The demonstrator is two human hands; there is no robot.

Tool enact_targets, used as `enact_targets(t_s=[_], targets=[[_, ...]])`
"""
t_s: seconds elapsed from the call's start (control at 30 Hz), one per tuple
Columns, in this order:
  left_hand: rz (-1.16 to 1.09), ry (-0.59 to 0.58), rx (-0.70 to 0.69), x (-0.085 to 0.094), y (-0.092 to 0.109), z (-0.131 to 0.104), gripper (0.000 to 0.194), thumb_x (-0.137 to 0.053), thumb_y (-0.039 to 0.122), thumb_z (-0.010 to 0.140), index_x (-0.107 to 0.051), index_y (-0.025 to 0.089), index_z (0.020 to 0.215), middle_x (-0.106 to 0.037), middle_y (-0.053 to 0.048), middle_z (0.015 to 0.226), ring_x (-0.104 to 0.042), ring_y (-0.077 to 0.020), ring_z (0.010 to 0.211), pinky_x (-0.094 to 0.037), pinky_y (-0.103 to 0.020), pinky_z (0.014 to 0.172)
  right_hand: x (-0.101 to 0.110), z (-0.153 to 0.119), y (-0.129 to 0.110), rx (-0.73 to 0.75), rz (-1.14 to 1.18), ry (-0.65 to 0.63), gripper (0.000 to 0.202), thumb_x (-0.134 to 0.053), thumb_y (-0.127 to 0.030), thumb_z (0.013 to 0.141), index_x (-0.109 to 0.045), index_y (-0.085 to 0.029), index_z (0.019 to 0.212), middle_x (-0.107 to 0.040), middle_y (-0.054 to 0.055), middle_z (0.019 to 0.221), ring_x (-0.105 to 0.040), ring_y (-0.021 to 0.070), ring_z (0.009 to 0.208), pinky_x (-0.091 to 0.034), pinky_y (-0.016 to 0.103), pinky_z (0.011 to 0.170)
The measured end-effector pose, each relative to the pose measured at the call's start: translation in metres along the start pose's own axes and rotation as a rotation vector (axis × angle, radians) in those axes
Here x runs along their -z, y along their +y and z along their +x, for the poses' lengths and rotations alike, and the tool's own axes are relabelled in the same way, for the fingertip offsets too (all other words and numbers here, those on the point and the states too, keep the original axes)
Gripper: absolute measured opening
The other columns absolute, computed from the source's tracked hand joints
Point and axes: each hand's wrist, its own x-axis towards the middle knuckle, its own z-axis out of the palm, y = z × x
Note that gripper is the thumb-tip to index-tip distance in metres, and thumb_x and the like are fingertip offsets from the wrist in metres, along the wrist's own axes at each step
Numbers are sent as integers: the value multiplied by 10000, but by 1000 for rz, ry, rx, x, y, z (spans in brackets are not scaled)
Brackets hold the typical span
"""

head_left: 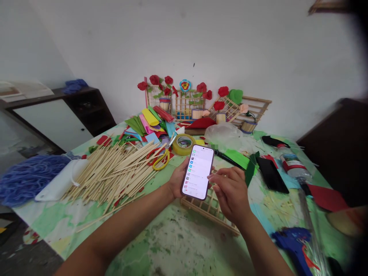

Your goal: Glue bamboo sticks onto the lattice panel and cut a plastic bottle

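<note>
My left hand (pixel 178 177) is wrapped round a smartphone (pixel 197 172) with a lit screen showing a list of small icons and lines of text. Over the phone's right edge, my right hand (pixel 231 191) points its index finger at the screen; the other fingers are loosely bent and hold nothing. Whether that fingertip touches the glass I cannot tell. Below the phone lies a lattice of thin wooden sticks (pixel 211 212), partly hidden by the phone and my right hand.
A heap of wooden sticks (pixel 106 174) lies left, with scissors (pixel 161 159) and a tape roll (pixel 184 144) beside it. A blue glue gun (pixel 294 245), a black tray-like object (pixel 272 174) and a bottle (pixel 293 163) are right. Paper flowers on lattices (pixel 189 101) lean against the wall.
</note>
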Motion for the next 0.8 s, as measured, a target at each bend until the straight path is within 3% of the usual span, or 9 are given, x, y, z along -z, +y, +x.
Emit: enact_targets(t_s=[0.2, 0.47, 0.8], targets=[[11, -11, -46, 1, -1, 1, 686, -291, 564, 898, -496, 42, 1294, -642, -204, 1138, -632, -301, 1013, -472, -407, 857, -3, -2, 2, 3, 16, -91, 108, -479, -170, 868, -582, -193, 885, -716, 23, 833, -574, 211, 829, -337, 418, 808], [-34, -3, -22, 1, -1, -2, 639, -295, 550, 903, -483, 101, 1317, -631, -186, 1174, -649, -297, 981, -497, -429, 826, -2, -1, 8, -45, -92, -67, 129, -480, -161, 876, -593, -186, 932, -721, 43, 891, -588, 216, 859, -338, 429, 840], [-57, 24, -21, -4, -2, -4, 641, -292, 535, 909, -471, 80, 1323, -632, -199, 1165, -662, -285, 944, -500, -432, 830, 0, -2, 10, -51, -118, -86, 142, -478, -177, 880, -604, -188, 946, -713, 45, 885, -587, 216, 849, -344, 425, 833]])
